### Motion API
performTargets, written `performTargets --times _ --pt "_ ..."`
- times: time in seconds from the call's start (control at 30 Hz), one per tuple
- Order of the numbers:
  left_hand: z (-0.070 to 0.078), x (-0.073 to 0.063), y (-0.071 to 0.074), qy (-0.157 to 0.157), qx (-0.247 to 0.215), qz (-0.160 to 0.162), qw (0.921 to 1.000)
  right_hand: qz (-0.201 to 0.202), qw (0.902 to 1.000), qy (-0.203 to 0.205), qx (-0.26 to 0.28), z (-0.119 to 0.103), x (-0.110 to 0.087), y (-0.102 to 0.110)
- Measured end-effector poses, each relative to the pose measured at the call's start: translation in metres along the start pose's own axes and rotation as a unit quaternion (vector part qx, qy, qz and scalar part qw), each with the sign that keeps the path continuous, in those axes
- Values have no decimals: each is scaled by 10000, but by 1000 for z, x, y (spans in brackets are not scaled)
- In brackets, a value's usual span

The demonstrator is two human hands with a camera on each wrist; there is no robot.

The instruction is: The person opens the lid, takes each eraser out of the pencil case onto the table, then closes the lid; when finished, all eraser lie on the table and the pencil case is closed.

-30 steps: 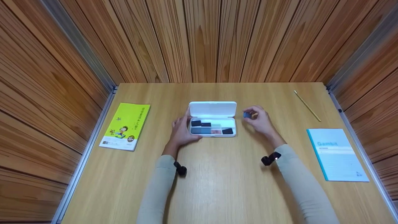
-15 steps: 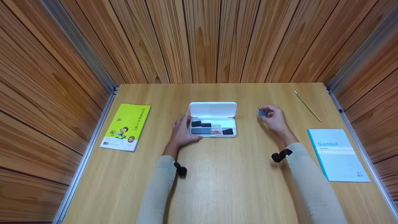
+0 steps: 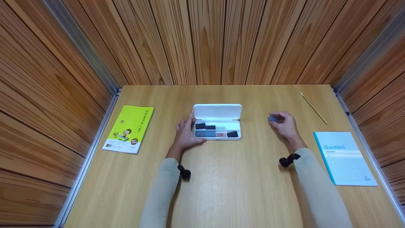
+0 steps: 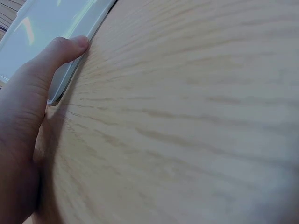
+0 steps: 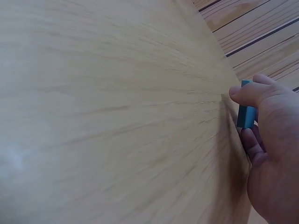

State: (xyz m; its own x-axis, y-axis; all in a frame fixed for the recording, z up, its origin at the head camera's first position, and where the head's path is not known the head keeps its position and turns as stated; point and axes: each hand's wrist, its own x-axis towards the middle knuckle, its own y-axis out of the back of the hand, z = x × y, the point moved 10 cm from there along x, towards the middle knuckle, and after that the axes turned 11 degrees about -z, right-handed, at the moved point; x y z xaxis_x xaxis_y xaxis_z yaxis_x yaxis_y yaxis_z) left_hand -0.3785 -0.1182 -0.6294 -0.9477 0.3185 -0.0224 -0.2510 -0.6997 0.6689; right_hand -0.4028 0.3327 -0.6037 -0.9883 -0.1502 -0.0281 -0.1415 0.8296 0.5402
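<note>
Blue block (image 3: 273,118) pinched in right hand (image 3: 287,126), left hand (image 3: 184,134) gripping white case (image 3: 217,112)

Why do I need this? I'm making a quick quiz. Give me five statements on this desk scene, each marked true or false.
1. The right hand holds a small blue block. True.
2. The left hand holds the white case at its left end. True.
3. The case is closed. False: it is open.
4. A thin gold stick lies on the table, beyond the light-blue notebook. True.
5. The notebook lies left of the case. False: it lies to its right.
</note>
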Motion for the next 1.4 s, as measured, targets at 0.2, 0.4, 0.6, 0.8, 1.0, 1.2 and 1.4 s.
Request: performTargets --times 0.2,0.4,0.6,0.8,1.0,1.2,1.4 --pt "0 0 0 -15 9 6 10000 -91 9998 -35 157 2 -1 0" --pt "1 -1 0 27 -4 13 10000 -169 9995 -73 252 2 -5 1" --pt "1 -2 0 79 -54 -23 10000 -304 9991 -95 272 -7 -11 -2" --pt "1 -1 0 36 -18 -45 10000 -377 9985 357 176 -27 -16 -12" --pt "1 -2 0 25 -49 -78 10000 -569 9959 700 23 -43 -18 -30" --pt "0 -2 0 113 -32 -63 9999 -970 9936 539 -231 -51 -18 -49" --pt "0 -1 0 146 -43 -71 9999 -1186 9919 400 -230 -57 -14 -66"
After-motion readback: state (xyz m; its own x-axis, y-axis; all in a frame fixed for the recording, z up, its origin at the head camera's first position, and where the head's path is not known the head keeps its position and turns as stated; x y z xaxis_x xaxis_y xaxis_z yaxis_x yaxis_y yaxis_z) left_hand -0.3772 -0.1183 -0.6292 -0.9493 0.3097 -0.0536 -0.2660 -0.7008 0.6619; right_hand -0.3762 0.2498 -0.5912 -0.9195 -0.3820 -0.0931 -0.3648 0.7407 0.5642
